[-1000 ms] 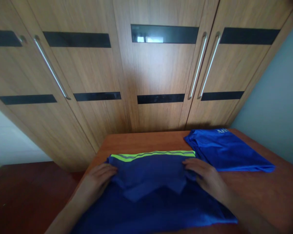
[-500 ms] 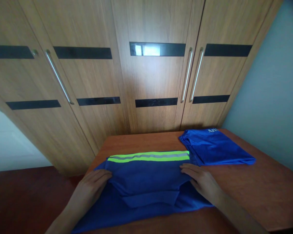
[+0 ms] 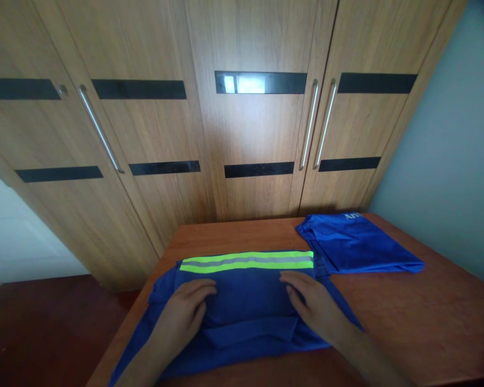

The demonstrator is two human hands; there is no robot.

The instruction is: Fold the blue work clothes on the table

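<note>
A dark blue work garment (image 3: 245,293) lies partly folded on the table, a yellow-green and grey reflective strip (image 3: 247,261) running across its far edge. A folded-over band of cloth (image 3: 252,330) shows nearer to me. My left hand (image 3: 185,306) rests on the left part of the garment, fingers stretched forward and slightly bent, gripping nothing. On the right part lies my right hand (image 3: 312,301), its fingers extended over the cloth and thumb apart, also without a grip. Both hands are a little below the strip.
A second, brighter blue folded garment (image 3: 358,244) with pale lettering lies at the back right of the reddish-brown table (image 3: 406,312). Wooden wardrobe doors (image 3: 258,129) with metal handles stand behind it. A grey-blue wall (image 3: 447,177) borders the right side.
Both my hands have moved inward from the garment's side edges onto its middle, letting go of those edges. The cloth at both sides lies more spread.
</note>
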